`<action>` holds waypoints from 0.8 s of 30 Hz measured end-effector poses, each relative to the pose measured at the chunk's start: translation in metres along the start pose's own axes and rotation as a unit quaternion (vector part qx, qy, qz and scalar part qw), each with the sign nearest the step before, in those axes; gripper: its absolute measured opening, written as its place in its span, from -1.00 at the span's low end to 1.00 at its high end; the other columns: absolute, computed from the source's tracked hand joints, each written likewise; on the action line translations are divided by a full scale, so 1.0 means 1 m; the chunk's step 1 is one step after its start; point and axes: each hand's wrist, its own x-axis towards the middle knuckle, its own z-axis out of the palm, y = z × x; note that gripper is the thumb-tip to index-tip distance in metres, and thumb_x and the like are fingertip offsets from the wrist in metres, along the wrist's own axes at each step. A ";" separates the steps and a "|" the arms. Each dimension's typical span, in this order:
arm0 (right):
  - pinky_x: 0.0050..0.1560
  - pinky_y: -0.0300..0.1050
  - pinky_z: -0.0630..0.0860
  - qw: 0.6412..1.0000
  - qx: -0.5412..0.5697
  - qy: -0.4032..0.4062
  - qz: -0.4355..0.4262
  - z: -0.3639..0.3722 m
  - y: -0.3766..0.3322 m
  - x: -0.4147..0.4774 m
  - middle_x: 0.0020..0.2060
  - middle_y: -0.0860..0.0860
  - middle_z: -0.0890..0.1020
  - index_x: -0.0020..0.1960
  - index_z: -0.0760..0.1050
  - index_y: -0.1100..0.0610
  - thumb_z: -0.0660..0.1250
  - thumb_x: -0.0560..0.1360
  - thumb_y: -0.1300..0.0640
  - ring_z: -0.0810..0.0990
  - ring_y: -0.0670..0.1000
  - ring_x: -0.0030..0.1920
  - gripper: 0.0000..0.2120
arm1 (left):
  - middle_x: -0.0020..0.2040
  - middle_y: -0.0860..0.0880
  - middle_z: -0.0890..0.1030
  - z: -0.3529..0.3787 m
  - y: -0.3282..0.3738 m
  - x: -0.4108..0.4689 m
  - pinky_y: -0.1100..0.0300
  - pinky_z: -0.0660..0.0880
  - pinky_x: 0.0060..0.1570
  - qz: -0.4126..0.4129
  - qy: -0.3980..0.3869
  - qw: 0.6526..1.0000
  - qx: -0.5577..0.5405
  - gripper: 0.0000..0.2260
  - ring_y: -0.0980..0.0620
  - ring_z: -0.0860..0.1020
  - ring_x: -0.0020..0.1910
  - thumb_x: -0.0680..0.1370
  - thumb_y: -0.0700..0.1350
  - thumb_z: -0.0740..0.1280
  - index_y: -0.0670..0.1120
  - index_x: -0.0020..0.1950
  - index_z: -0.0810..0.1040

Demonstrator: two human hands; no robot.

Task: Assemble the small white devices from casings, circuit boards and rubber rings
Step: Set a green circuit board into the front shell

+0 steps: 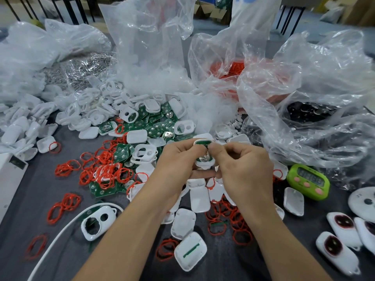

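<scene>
Above the middle of the counter, the left hand and right hand meet, the curled fingertips of both pinching one white casing. Red rubber rings, green circuit boards and loose casings crowd around the wrists. A green timer and finished devices lie to the right. Crumpled clear bags wall off the back. The counter is dark grey; cardboard boxes stand beyond. The held casing shows a green board and a shiny metal disc, with fingers hiding the rest.
</scene>
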 end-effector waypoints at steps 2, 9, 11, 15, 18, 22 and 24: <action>-0.40 -0.37 0.46 0.998 -0.041 0.044 -0.010 -0.009 0.002 0.007 -0.42 -0.24 0.65 -0.29 0.65 -0.08 0.44 0.55 -0.10 0.63 -0.19 -0.39 -0.74 | -0.02 -0.21 0.74 -0.002 0.001 0.002 0.12 0.68 -0.19 -0.006 0.028 0.999 -0.020 -0.78 -0.15 0.74 -0.02 0.62 -0.31 0.27 -0.18 0.07 0.73; 0.18 -0.03 0.57 0.970 -0.241 -0.027 0.001 -0.046 0.010 0.026 0.07 -0.07 0.69 0.22 0.66 -0.09 0.42 0.49 0.17 0.60 -0.03 0.07 -0.67 | -0.03 -0.20 0.75 -0.014 0.006 0.004 0.18 0.65 -0.24 -0.016 0.040 0.996 -0.078 -0.77 -0.06 0.74 -0.14 0.64 -0.29 0.24 -0.17 0.10 0.70; 0.26 -0.01 0.51 0.961 -0.265 -0.084 0.002 -0.045 0.008 0.025 0.19 -0.06 0.65 0.28 0.63 -0.13 0.46 0.47 0.10 0.54 0.01 0.21 -0.61 | -0.01 -0.21 0.74 -0.014 0.006 0.005 0.17 0.65 -0.21 -0.020 0.034 0.996 -0.085 -0.77 -0.07 0.74 -0.10 0.65 -0.29 0.23 -0.16 0.09 0.70; 0.33 0.02 0.47 0.955 -0.272 -0.119 -0.008 -0.038 0.006 0.020 0.28 -0.10 0.63 0.34 0.60 -0.06 0.53 0.41 -0.06 0.52 0.03 0.30 -0.50 | -0.03 -0.21 0.75 -0.014 0.005 0.007 0.15 0.67 -0.19 -0.023 0.037 0.996 -0.078 -0.77 -0.10 0.74 -0.06 0.65 -0.32 0.23 -0.18 0.10 0.69; 0.19 -0.12 0.41 0.955 -0.277 -0.108 -0.022 -0.029 0.013 0.019 0.21 -0.06 0.65 0.30 0.62 -0.02 0.54 0.42 0.00 0.54 0.05 0.25 -0.54 | -0.02 -0.23 0.74 -0.014 0.004 0.007 0.13 0.68 -0.19 -0.026 0.035 0.997 -0.071 -0.75 -0.10 0.74 -0.08 0.64 -0.35 0.23 -0.18 0.11 0.69; 0.08 -0.22 0.41 0.975 -0.215 -0.059 -0.014 -0.028 0.018 0.022 0.08 -0.17 0.67 0.27 0.64 -0.07 0.55 0.44 0.02 0.55 -0.11 0.05 -0.60 | 0.00 -0.24 0.74 -0.014 0.003 0.006 0.08 0.70 -0.13 -0.026 0.031 0.997 -0.066 -0.75 -0.12 0.74 -0.05 0.63 -0.35 0.23 -0.19 0.14 0.68; -0.04 -0.31 0.46 0.993 -0.108 -0.039 0.025 -0.033 0.018 0.027 -0.08 -0.24 0.68 0.20 0.66 -0.11 0.56 0.45 0.03 0.57 -0.20 -0.10 -0.67 | 0.01 -0.25 0.74 -0.014 0.003 0.007 0.06 0.70 -0.10 -0.028 0.032 0.997 -0.072 -0.77 -0.13 0.74 -0.03 0.64 -0.33 0.24 -0.19 0.13 0.69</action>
